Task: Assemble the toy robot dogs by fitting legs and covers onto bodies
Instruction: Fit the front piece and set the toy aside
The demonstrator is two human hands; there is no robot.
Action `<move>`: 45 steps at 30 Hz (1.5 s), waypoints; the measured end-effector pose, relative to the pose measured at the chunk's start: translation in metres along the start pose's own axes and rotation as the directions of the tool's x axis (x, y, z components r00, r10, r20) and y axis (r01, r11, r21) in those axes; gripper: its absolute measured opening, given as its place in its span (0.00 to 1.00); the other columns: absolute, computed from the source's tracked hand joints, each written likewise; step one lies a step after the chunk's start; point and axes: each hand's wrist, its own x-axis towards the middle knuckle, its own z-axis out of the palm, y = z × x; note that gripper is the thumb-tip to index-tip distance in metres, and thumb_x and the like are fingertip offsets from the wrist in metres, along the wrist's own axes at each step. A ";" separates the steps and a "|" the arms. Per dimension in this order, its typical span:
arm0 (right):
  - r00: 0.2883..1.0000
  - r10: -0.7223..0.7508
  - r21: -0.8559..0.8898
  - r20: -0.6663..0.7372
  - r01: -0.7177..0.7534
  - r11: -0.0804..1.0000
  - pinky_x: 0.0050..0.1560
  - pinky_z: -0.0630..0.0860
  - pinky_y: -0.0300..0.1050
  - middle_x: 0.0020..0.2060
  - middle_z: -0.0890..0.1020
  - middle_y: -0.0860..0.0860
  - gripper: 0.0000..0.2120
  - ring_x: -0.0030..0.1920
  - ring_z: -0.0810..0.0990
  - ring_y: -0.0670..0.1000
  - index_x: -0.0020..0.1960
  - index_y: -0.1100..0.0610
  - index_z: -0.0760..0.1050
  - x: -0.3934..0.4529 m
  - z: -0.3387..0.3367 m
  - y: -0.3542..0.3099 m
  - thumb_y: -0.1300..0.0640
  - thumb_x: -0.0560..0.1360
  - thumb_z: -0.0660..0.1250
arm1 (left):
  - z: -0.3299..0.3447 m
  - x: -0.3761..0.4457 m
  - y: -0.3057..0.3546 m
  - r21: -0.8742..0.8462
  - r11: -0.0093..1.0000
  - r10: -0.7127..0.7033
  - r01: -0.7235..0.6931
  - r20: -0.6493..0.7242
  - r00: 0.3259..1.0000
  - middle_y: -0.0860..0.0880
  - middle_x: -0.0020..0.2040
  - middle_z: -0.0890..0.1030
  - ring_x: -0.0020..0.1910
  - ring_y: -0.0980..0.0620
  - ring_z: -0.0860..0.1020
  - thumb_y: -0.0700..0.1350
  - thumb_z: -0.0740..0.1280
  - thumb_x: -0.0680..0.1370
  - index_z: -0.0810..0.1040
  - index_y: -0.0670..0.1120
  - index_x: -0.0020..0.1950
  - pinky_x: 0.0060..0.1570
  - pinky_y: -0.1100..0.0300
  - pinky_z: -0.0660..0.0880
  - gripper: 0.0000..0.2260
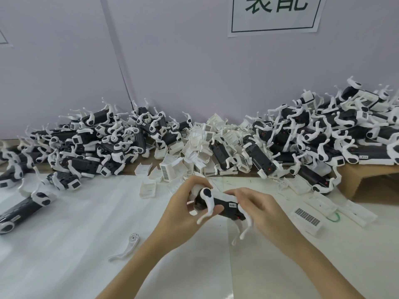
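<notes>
Clearly, both the left hand (pixel 183 208) and the right hand (pixel 257 207) grasp the black plastic dog body (pixel 224 209) above the white foam sheet (pixel 75 244), probably steadying it so its white curved legs (pixel 208 205) seat.

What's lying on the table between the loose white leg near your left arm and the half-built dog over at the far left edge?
Nothing: in the head view only bare white table covering lies between the loose white leg and the half-built dog.
</notes>
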 end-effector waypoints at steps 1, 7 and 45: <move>0.998 -0.062 -0.089 0.009 0.063 0.994 0.50 0.79 0.37 0.50 0.87 0.42 0.18 0.53 0.84 0.45 0.59 0.46 0.84 -0.001 -0.001 0.000 0.39 0.78 0.64 | 0.001 0.001 -0.001 0.021 1.000 0.005 -0.005 -0.016 1.000 0.54 0.46 0.79 0.42 0.52 0.78 0.46 0.81 0.75 0.76 0.51 0.59 0.45 0.61 0.78 0.18; 0.968 -0.250 -0.389 0.018 0.237 0.890 0.56 0.74 0.32 0.52 0.84 0.36 0.21 0.56 0.82 0.40 0.59 0.45 0.83 -0.004 0.004 -0.002 0.39 0.70 0.75 | -0.004 0.001 -0.009 0.050 0.999 -0.006 0.005 0.011 1.000 0.52 0.52 0.84 0.49 0.47 0.83 0.46 0.81 0.74 0.83 0.55 0.59 0.47 0.52 0.84 0.16; 0.901 -0.432 -0.534 0.037 0.383 0.754 0.60 0.69 0.31 0.63 0.74 0.35 0.21 0.66 0.73 0.43 0.70 0.35 0.64 -0.006 0.008 0.012 0.35 0.80 0.63 | 0.002 0.000 0.003 -0.096 0.989 -0.113 0.111 -0.023 0.993 0.54 0.58 0.85 0.57 0.51 0.83 0.52 0.75 0.78 0.81 0.57 0.66 0.60 0.53 0.80 0.16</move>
